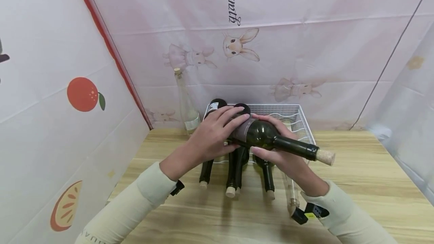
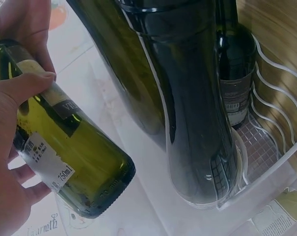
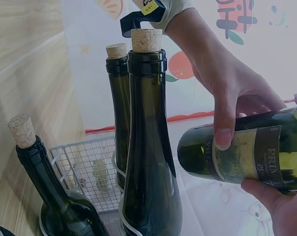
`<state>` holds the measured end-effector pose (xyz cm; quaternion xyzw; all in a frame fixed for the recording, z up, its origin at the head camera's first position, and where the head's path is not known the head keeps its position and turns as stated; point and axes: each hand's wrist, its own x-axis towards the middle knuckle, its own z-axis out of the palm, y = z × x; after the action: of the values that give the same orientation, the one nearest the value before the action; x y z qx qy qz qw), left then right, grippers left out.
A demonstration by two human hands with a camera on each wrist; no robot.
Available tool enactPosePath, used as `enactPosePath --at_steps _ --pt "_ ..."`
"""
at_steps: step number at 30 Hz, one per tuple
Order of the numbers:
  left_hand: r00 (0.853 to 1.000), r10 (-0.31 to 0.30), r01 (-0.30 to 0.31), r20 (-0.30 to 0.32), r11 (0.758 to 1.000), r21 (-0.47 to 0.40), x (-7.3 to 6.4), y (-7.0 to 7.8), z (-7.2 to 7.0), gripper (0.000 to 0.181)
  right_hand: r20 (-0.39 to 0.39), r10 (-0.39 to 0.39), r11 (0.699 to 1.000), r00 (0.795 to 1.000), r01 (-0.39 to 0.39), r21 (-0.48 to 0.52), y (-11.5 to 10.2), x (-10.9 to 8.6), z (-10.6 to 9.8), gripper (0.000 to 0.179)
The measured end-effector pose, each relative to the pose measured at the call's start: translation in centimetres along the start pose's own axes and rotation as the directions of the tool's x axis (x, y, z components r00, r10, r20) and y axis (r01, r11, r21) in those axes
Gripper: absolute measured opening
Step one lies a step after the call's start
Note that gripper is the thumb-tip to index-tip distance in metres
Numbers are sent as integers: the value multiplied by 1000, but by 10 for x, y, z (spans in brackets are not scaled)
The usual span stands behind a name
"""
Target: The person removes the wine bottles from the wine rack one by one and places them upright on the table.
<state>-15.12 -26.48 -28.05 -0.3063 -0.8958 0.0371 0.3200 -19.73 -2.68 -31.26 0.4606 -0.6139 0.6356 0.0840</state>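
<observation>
Both hands hold a dark green wine bottle [image 1: 262, 133] with a cork [image 1: 325, 157], tilted on its side above a white wire rack [image 1: 306, 127]. My left hand [image 1: 211, 134] grips it near the base, thumb on one side and fingers on the other. Around its body toward the shoulder, my right hand [image 1: 288, 157] curls thumb and fingers. The bottle's neck points right. In the right wrist view, its cream and dark label [image 3: 244, 152] shows between the hands. A white 750 ml sticker [image 2: 47, 160] appears in the left wrist view.
Several corked green bottles [image 1: 231, 172] lie in the rack, necks toward the front. A clear bottle [image 1: 292, 191] lies at the rack's right side. Behind, on the left, stands a clear corked bottle [image 1: 185, 104]. The wooden table [image 1: 366, 168] meets printed cloth walls [image 1: 305, 48].
</observation>
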Motion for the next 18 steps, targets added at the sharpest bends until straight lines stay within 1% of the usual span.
enactPosePath --at_steps 6,12,18 --pt "1000 -3 3 3 1000 3 -1 1 -1 91 1 7 1000 1000 -7 16 0 -2 2 80" --pt "1000 1 -1 5 1000 27 -4 1 -4 91 2 6 1000 1000 -6 15 -2 -4 5 80" --pt "1000 10 -10 -14 999 35 -6 1 -6 89 29 13 1000 1000 -13 13 -3 -5 7 79"
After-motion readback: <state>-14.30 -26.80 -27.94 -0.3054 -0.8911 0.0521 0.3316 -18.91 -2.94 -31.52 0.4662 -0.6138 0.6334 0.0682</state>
